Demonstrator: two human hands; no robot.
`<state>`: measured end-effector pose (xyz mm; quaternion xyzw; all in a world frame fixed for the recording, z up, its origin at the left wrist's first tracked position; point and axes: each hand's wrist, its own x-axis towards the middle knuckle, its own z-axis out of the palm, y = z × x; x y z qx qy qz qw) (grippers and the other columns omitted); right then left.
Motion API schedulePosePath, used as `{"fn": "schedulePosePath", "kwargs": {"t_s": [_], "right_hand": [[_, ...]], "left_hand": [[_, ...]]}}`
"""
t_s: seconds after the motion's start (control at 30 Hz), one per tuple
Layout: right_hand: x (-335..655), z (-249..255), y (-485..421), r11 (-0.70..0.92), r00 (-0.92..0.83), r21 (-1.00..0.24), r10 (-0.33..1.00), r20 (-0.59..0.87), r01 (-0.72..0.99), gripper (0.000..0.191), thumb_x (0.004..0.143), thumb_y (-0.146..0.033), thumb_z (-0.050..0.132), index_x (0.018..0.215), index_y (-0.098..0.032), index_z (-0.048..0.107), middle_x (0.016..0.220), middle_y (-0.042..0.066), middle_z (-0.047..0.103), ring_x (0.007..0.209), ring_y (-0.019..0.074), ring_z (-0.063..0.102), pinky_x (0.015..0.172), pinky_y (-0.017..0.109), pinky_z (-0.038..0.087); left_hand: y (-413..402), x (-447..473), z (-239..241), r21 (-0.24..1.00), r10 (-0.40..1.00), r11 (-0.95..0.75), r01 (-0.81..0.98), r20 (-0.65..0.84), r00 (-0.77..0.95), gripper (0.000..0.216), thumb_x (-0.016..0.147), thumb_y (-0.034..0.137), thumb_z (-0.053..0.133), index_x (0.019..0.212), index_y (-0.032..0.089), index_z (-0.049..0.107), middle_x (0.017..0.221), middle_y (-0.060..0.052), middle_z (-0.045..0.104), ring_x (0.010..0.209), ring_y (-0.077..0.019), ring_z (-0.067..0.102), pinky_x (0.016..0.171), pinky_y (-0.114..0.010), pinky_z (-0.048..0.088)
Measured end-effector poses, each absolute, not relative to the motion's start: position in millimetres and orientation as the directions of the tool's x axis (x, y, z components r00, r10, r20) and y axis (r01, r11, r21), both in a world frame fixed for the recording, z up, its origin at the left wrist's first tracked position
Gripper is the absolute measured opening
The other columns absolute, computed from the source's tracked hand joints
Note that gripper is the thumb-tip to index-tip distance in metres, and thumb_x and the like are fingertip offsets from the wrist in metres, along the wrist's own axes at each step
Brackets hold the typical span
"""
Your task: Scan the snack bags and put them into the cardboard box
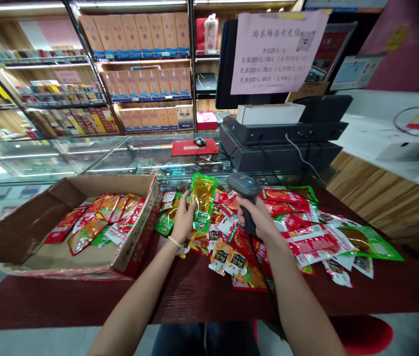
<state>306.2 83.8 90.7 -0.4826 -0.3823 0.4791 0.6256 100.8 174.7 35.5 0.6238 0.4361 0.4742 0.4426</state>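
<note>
On the pink sign [279,54] taped over the monitor [226,64], the heading 游乐场办卡充值 can be read, with rates printed below: 充值200元/15次, 充值300元/28次 and 充值500元/60次. A QR code [306,41] is set at its upper right. The print on the green-and-gold pouch [204,200] is too small to be read.

The pouch is held up over the near surface [190,301], between the open carton [135,254] and the barcode scanner [244,184]. Its long axis runs nearly upright in view, the top end pointed away from the person and leaning slightly right.

The pouch is pinched by its left edge in the left grip [183,217], the fingers closed on it. The scanner's handle is wrapped by the right grip [257,215]; its head is uppermost, a blue light is lit on top, and its handle is directed down toward the person, with the black cable [257,262] hanging below. Red snack packets [318,242] are heaped beneath and beside both, and more red packets [96,217] are contained in the carton.
</note>
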Motion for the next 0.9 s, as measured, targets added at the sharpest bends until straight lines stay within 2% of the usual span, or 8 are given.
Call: {"fn": "schedulePosePath", "kwargs": {"t_s": [0.17,0.33,0.43,0.5,0.6,0.7,0.83,0.9], "right_hand": [[296.3,87.7,85.4,0.042,0.204,-0.984,0.979,0.005,-0.175,0.033,0.075,-0.044,0.072,0.070,-0.021,0.050,0.052,-0.006,0.051,0.036,0.0070,0.043,0.034,0.019,0.036],[287.1,83.8,87.9,-0.004,0.197,-0.985,0.980,-0.039,-0.173,0.033,0.073,-0.043,0.075,0.076,-0.022,0.050,0.052,-0.007,0.051,0.037,0.0077,0.042,0.033,0.019,0.035],[283.6,80.8,89.2,-0.004,0.173,-0.983,0.984,-0.036,-0.181,0.032,0.075,-0.043,0.074,0.076,-0.022,0.050,0.052,-0.008,0.050,0.037,0.0077,0.042,0.034,0.020,0.035],[281.7,79.4,89.6,-0.005,0.161,-0.984,0.986,-0.033,-0.176,0.032,0.075,-0.043,0.074,0.074,-0.022,0.050,0.052,-0.007,0.050,0.037,0.0076,0.042,0.034,0.020,0.036],[279.2,78.9,89.6,-0.016,0.163,-0.988,0.986,-0.042,-0.156,0.033,0.075,-0.043,0.074,0.069,-0.021,0.050,0.053,-0.006,0.051,0.037,0.0075,0.042,0.035,0.021,0.036],[278.0,79.6,89.5,-0.025,0.162,-0.991,0.986,-0.046,-0.128,0.035,0.076,-0.045,0.073,0.064,-0.021,0.049,0.051,-0.005,0.050,0.036,0.0073,0.042,0.035,0.021,0.036],[278.6,80.0,89.7,-0.020,0.149,-0.993,0.988,-0.038,-0.118,0.034,0.077,-0.045,0.072,0.065,-0.021,0.052,0.050,-0.005,0.050,0.036,0.0077,0.042,0.035,0.021,0.037],[279.1,79.6,89.8,-0.021,0.154,-0.991,0.987,-0.041,-0.129,0.033,0.077,-0.045,0.072,0.066,-0.021,0.052,0.051,-0.005,0.050,0.036,0.0078,0.042,0.035,0.021,0.037]], "left_hand": [[164.9,76.0,31.0,0.960,0.981,-0.014,-0.281,0.068,0.183,0.054,0.079,0.035,0.067,0.129,0.024,0.048,0.114,-0.006,0.063,0.100,-0.0168,0.061,0.085,-0.027,0.048],[159.0,75.5,32.8,0.879,0.991,0.097,-0.467,-0.042,0.126,0.053,0.078,0.028,0.062,0.125,0.030,0.039,0.106,-0.001,0.063,0.084,-0.0112,0.062,0.071,-0.022,0.050],[159.9,71.4,37.6,0.806,0.945,0.288,-0.518,-0.153,0.287,0.039,0.079,0.030,0.060,0.116,0.025,0.048,0.089,0.000,0.061,0.059,-0.0069,0.052,0.047,-0.016,0.038],[159.4,66.2,42.6,0.717,0.870,0.430,-0.549,-0.169,0.462,0.032,0.082,0.038,0.059,0.109,0.021,0.055,0.085,-0.003,0.060,0.052,-0.0058,0.043,0.040,-0.015,0.030],[155.5,59.8,50.8,0.617,0.790,0.549,-0.564,-0.163,0.591,0.045,0.085,0.056,0.053,0.108,0.019,0.060,0.092,-0.009,0.063,0.055,-0.0081,0.045,0.041,-0.018,0.033],[149.6,58.6,56.8,0.604,0.752,0.594,-0.532,-0.181,0.634,0.065,0.081,0.071,0.047,0.117,0.018,0.060,0.105,-0.015,0.064,0.066,-0.0137,0.054,0.048,-0.023,0.041],[143.6,61.2,60.1,0.609,0.694,0.619,-0.496,-0.128,0.709,0.077,0.080,0.074,0.042,0.130,0.017,0.053,0.122,-0.019,0.061,0.093,-0.0244,0.063,0.069,-0.035,0.051],[142.6,62.1,59.4,0.614,0.672,0.621,-0.487,-0.096,0.734,0.076,0.082,0.070,0.041,0.133,0.015,0.051,0.125,-0.020,0.060,0.107,-0.0286,0.061,0.082,-0.043,0.051]]}}
